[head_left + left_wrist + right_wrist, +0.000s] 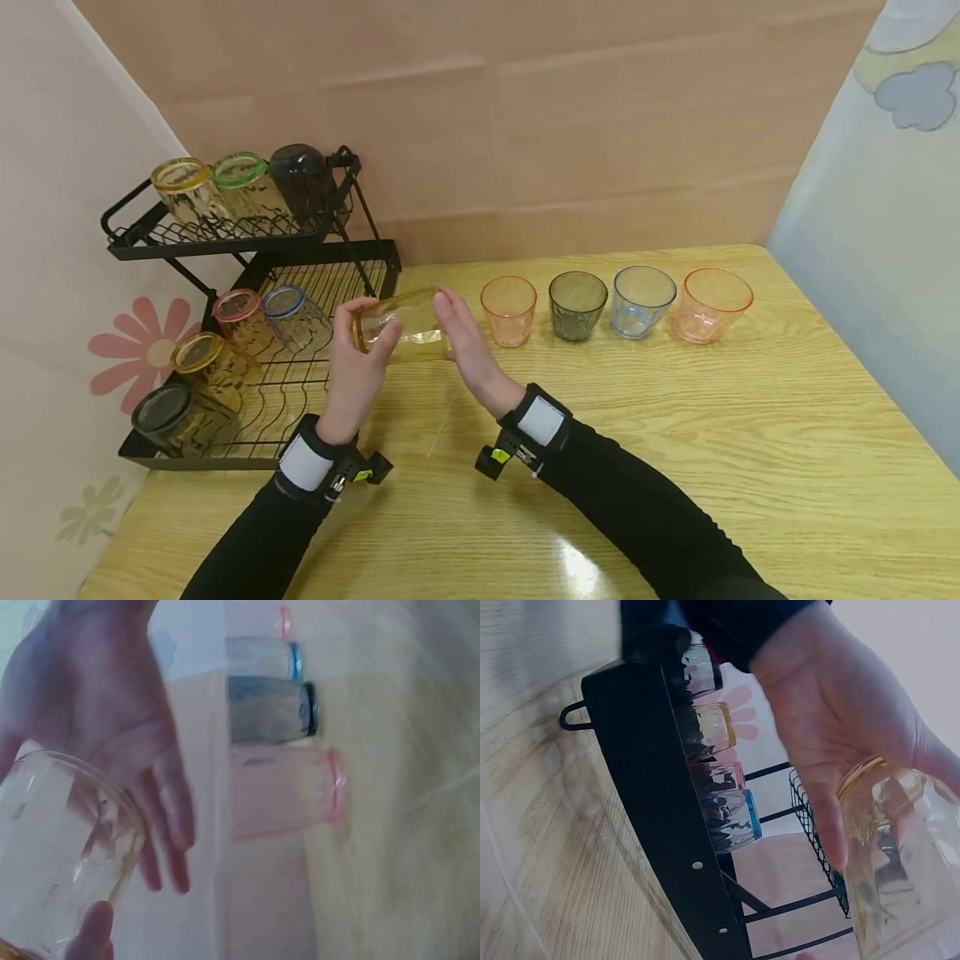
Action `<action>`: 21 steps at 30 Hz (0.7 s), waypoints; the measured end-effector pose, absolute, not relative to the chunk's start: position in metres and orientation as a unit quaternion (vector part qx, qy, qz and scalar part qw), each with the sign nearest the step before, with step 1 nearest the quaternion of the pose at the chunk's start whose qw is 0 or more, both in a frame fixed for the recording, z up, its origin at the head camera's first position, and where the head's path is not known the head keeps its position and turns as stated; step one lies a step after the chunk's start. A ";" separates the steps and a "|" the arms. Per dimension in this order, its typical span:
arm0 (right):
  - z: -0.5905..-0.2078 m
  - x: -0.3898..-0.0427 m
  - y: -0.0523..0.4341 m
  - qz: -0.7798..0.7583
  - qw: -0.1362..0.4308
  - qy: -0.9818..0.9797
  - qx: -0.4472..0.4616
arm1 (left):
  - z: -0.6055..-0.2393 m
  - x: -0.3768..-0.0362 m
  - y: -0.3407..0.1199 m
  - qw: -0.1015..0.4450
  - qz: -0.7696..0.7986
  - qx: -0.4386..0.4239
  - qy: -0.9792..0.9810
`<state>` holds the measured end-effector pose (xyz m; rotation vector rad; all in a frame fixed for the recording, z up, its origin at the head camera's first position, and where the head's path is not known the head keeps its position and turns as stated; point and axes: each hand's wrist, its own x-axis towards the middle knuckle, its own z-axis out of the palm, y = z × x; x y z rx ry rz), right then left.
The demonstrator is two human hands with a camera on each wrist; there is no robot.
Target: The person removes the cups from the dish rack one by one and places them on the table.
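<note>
An amber drinking glass (408,323) lies on its side in the air, above the table beside the dish rack. My left hand (358,350) grips it near its left end, thumb across the near side and fingers behind. At the glass's right end is my right hand (471,346), its fingers straight and close together. The left wrist view shows this right hand (112,712) with palm turned to the clear-walled glass (60,840). In the right wrist view the left hand (840,712) wraps the glass (907,855).
A black two-tier rack (217,247) at the left holds several upside-down coloured glasses. Right of my hands, a row on the wooden table (675,433) has an orange glass (509,311), a grey one (577,305), a blue-rimmed one (642,302) and a pink-orange one (711,305).
</note>
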<state>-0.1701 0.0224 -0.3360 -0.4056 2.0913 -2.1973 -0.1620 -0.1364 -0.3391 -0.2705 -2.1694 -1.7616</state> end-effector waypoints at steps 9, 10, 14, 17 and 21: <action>-0.335 -0.173 0.018 -0.735 0.005 0.673 -0.088 | -0.351 -0.163 -0.122 0.147 -0.640 -0.110 -0.746; -0.336 -0.174 0.018 -0.739 -0.003 0.669 -0.084 | -0.351 -0.163 -0.122 0.144 -0.641 -0.108 -0.746; -0.337 -0.175 0.016 -0.753 -0.030 0.653 -0.073 | -0.352 -0.164 -0.122 0.137 -0.636 -0.106 -0.752; -0.339 -0.175 0.016 -0.757 -0.042 0.648 -0.074 | -0.352 -0.164 -0.122 0.135 -0.631 -0.113 -0.756; -0.341 -0.175 0.021 -0.744 -0.056 0.660 -0.082 | -0.349 -0.166 -0.128 0.107 -0.597 -0.142 -0.782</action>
